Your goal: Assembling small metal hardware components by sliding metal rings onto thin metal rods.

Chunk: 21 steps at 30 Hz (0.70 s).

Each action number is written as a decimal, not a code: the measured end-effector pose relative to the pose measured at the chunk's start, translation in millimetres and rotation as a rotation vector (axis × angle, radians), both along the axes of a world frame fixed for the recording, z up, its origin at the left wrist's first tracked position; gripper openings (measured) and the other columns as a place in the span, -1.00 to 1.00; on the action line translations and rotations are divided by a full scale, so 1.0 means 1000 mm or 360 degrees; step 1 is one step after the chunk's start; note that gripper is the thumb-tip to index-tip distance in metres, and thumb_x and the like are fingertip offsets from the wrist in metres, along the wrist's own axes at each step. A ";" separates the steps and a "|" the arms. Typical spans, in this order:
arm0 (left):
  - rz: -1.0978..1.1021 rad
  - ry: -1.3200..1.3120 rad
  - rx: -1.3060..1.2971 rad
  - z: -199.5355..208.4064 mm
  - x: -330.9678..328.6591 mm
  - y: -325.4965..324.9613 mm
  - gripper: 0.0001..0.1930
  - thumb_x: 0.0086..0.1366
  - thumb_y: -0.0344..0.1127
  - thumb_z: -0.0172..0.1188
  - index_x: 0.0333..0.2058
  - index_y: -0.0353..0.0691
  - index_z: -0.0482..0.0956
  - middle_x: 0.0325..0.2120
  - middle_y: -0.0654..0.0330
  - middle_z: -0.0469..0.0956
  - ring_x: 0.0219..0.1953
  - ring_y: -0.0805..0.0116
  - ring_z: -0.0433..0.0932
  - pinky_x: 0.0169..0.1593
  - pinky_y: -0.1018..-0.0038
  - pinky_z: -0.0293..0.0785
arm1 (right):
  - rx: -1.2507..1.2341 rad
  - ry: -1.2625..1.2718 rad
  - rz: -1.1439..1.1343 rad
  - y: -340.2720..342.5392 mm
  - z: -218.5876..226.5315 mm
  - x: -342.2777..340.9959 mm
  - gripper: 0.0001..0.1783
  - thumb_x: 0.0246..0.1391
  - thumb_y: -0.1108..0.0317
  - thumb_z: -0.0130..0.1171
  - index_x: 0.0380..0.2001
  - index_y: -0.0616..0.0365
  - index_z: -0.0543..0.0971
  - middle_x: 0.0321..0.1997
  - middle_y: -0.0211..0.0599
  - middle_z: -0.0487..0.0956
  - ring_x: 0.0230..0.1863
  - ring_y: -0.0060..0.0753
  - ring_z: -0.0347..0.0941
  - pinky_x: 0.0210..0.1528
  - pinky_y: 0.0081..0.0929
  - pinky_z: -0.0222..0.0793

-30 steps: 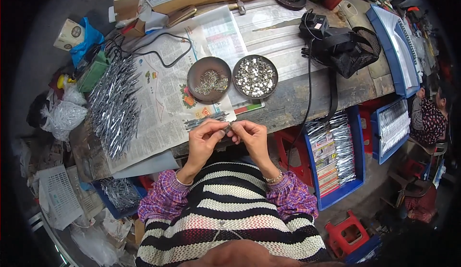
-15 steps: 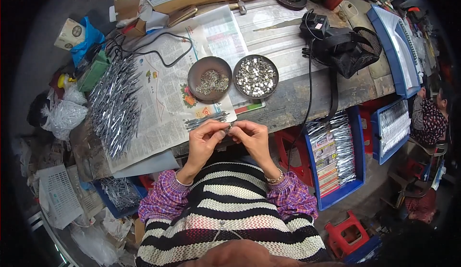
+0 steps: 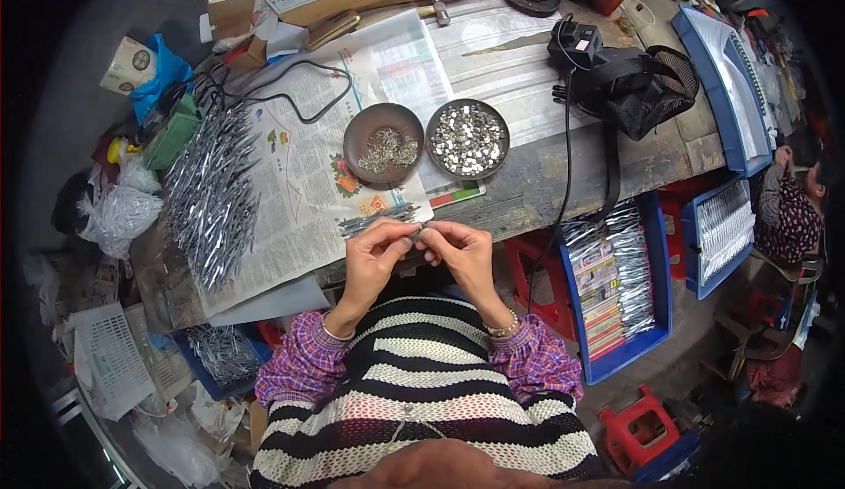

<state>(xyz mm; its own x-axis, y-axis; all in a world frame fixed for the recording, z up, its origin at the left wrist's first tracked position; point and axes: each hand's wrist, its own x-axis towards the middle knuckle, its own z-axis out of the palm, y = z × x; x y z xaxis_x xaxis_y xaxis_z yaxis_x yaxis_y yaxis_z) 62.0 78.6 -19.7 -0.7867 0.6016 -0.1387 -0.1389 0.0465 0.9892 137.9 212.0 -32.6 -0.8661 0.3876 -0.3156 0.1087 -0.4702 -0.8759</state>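
Observation:
My left hand [image 3: 373, 258] and my right hand [image 3: 464, 255] meet in front of my body at the table's near edge. Both have thumb and fingers pinched on a small, dark metal piece [image 3: 420, 231], mostly covered by fingertips. Just beyond them, a few thin metal strips [image 3: 374, 220] lie on newspaper [image 3: 290, 216]. A brown bowl [image 3: 354, 130] of tiny metal pins and a dark bowl [image 3: 432, 147] of small shiny metal bits stand side by side farther off. On the left, long thin metal pieces [image 3: 211, 198] form a large heap.
A black mesh bag [image 3: 651, 93] and cable [image 3: 568, 163] lie on the right. Blue trays [image 3: 664, 313] of metal strips stand beside the table, near a red stool [image 3: 638, 427]. A hammer [image 3: 441, 14] lies at the back. Another person [image 3: 788, 212] sits far right.
My hands stay pinched together in nearly the same place, with only slight finger movement. The view has shifted very little.

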 end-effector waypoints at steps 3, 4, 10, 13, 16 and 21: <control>0.0014 -0.0043 0.0000 0.003 0.001 0.002 -0.80 0.15 -0.61 0.08 -0.23 -0.35 0.57 -0.38 0.26 0.46 -0.45 0.60 0.39 -0.38 0.71 0.32 | -0.0005 -0.0008 0.0008 -0.001 -0.001 0.000 -0.84 0.05 0.42 0.13 -0.37 0.30 0.60 -0.56 -0.40 0.56 -0.59 -0.74 0.40 -0.58 -0.77 0.33; 0.0015 -0.0043 0.0000 0.003 0.001 0.001 -0.80 0.15 -0.61 0.08 -0.23 -0.35 0.57 -0.38 0.26 0.46 -0.45 0.60 0.39 -0.38 0.71 0.32 | -0.0009 -0.0012 0.0011 -0.001 -0.001 0.000 -0.83 0.07 0.41 0.11 -0.39 0.31 0.60 -0.56 -0.40 0.56 -0.60 -0.74 0.39 -0.58 -0.76 0.33; 0.0012 -0.0042 0.0013 0.002 0.001 0.000 -0.80 0.15 -0.60 0.08 -0.24 -0.36 0.56 -0.39 0.26 0.46 -0.46 0.60 0.38 -0.39 0.70 0.32 | 0.0050 0.0017 0.0039 -0.004 -0.005 0.000 -0.78 0.11 0.38 0.05 -0.47 0.31 0.59 -0.58 -0.42 0.55 -0.61 -0.73 0.38 -0.58 -0.76 0.34; 0.0016 -0.0048 0.0016 0.001 0.002 0.001 -0.81 0.15 -0.60 0.08 -0.24 -0.36 0.56 -0.40 0.26 0.46 -0.47 0.60 0.38 -0.39 0.70 0.32 | 0.0061 0.0017 0.0028 -0.004 -0.002 0.000 -0.83 0.06 0.42 0.09 -0.45 0.32 0.58 -0.59 -0.39 0.55 -0.61 -0.71 0.40 -0.58 -0.75 0.32; 0.0011 -0.0036 0.0003 0.002 0.001 0.000 -0.81 0.16 -0.59 0.08 -0.24 -0.36 0.56 -0.40 0.26 0.46 -0.47 0.60 0.38 -0.39 0.71 0.32 | 0.0766 0.0191 -0.0062 -0.008 -0.002 -0.001 -0.87 -0.02 0.46 0.15 -0.44 0.34 0.57 -0.59 -0.34 0.56 -0.60 -0.67 0.43 -0.59 -0.72 0.32; 0.0016 -0.0041 0.0018 -0.001 0.001 0.000 -0.81 0.16 -0.59 0.08 -0.24 -0.34 0.57 -0.41 0.27 0.46 -0.47 0.61 0.38 -0.39 0.71 0.32 | 0.0698 0.0113 0.0025 -0.003 0.000 -0.002 -0.87 -0.07 0.49 0.19 -0.41 0.34 0.58 -0.59 -0.31 0.56 -0.60 -0.64 0.46 -0.57 -0.70 0.33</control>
<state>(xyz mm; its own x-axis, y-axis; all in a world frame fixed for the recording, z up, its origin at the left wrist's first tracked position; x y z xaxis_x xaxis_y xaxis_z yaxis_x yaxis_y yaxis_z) 63.1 78.8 -20.6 -0.7888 0.5955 -0.1524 -0.1651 0.0336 0.9857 135.9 208.5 -32.7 -0.8866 0.4580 -0.0639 0.0455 -0.0512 -0.9977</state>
